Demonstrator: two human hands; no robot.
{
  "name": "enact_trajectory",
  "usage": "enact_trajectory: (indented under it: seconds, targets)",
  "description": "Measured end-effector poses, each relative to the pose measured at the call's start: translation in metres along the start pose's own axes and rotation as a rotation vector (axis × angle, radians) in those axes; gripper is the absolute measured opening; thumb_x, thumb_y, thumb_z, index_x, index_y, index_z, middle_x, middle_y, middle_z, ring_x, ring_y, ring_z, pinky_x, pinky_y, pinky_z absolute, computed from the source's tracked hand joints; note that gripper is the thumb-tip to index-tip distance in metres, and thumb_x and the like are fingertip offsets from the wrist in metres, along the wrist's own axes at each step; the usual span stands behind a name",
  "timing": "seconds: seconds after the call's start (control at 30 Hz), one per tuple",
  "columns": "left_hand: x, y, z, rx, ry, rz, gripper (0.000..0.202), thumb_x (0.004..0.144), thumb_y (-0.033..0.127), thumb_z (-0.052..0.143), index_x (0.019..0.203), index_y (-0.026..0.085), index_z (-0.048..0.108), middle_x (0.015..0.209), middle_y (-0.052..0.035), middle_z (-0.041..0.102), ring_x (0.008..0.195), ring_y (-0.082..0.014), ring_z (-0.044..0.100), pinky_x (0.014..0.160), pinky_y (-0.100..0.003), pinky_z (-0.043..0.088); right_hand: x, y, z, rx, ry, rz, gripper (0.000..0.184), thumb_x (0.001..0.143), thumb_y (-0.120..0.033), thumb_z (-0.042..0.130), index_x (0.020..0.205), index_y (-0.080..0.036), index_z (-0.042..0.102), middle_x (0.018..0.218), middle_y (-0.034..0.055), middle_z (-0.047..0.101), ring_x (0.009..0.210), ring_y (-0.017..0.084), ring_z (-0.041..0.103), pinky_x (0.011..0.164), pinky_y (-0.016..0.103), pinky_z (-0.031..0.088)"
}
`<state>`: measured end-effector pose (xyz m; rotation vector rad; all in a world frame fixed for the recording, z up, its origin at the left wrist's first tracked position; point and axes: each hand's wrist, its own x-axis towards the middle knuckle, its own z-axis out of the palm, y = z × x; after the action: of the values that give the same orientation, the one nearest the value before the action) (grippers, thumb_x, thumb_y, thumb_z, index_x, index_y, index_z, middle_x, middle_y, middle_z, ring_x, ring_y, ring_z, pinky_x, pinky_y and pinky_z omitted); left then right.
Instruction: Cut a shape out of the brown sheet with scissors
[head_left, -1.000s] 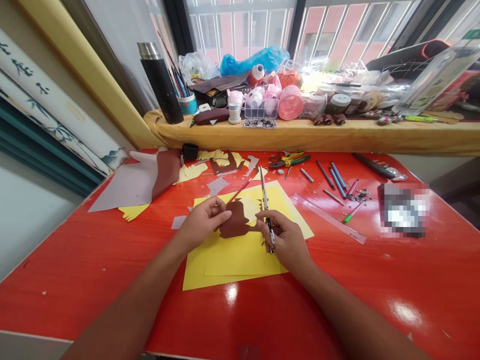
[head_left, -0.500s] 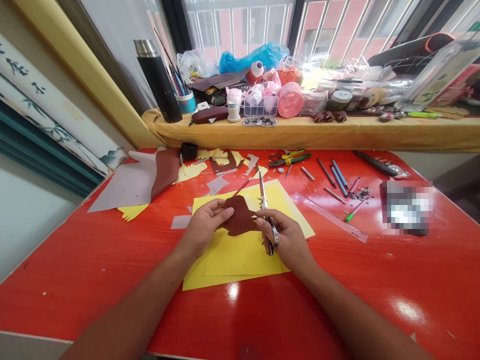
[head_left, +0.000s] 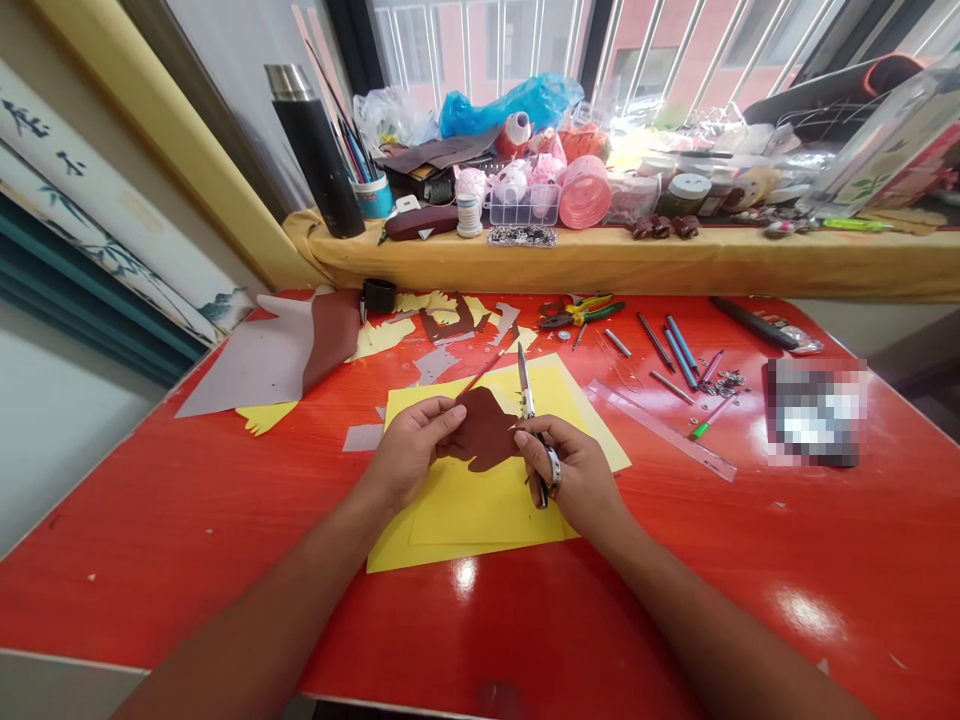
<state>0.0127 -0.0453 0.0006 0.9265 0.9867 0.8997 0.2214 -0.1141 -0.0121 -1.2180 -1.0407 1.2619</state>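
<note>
The left hand [head_left: 416, 440] pinches a brown piece [head_left: 489, 428] between itself and the right hand [head_left: 564, 462], which grips scissors [head_left: 527, 402], while well beyond the left hand a blue-and-white cup [head_left: 375, 198] holds slender sticks [head_left: 358, 152].

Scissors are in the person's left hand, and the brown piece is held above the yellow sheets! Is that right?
Not quite: the scissors are in the right hand, not the left hand, as the head view shows. The brown piece is indeed held above the yellow sheets.
</note>
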Motion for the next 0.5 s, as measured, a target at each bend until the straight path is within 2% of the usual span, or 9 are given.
enact_trajectory:
  seconds: [0.27,0.5]
  targets:
    - [0.0007,-0.0017,-0.0035,-0.032,0.002,-0.01,0.052,0.067,0.058,0.105,0.085,0.018,0.077,0.07,-0.0006,0.071,0.064,-0.0147,0.066,0.062,-0.028,0.06,-0.0005,0.0005,-0.0017,-0.034,0.006,-0.013,0.043,0.094,-0.064,0.083,0.096,-0.022,0.075,0.054,-0.0084,0.055,0.037,0.013,0.052,0.038,0.026,0.039]
    - [0.0022,0.0001,-0.0043,-0.064,0.043,-0.01,0.055,0.064,0.057,0.106,0.089,0.017,0.078,0.075,-0.002,0.074,0.067,-0.016,0.068,0.064,-0.03,0.062,0.0001,-0.0004,-0.0028,-0.018,0.016,0.024,0.05,0.09,-0.07,0.087,0.097,-0.022,0.075,0.057,-0.0076,0.058,0.038,0.013,0.054,0.039,0.026,0.041]
